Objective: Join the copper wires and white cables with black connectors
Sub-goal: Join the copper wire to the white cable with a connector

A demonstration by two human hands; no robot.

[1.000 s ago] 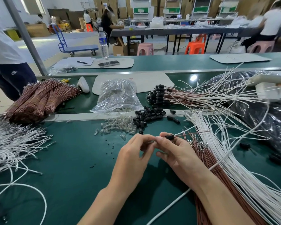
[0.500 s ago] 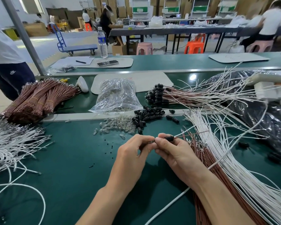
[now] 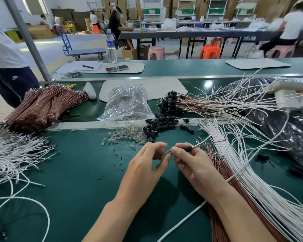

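Near the middle of the green surface [image 3: 73, 172], the right hand [image 3: 194, 165] pinches a black connector [image 3: 188, 148] between its thumb and curled fingers [image 3: 178, 151]. A copper wire [image 3: 215, 142] and a white cable [image 3: 202, 143] run out of it toward the right edge. The left hand [image 3: 147, 165] meets it, pinching a small clear piece [image 3: 167, 152] (glassy, too small to make out) at the connector's open end. Beyond the hands, loose black connectors [image 3: 157, 125] lie beside a scatter of clear bulbs [image 3: 128, 135]. White cables [image 3: 262, 186] and copper wires [image 3: 222, 180] fan along the right edge.
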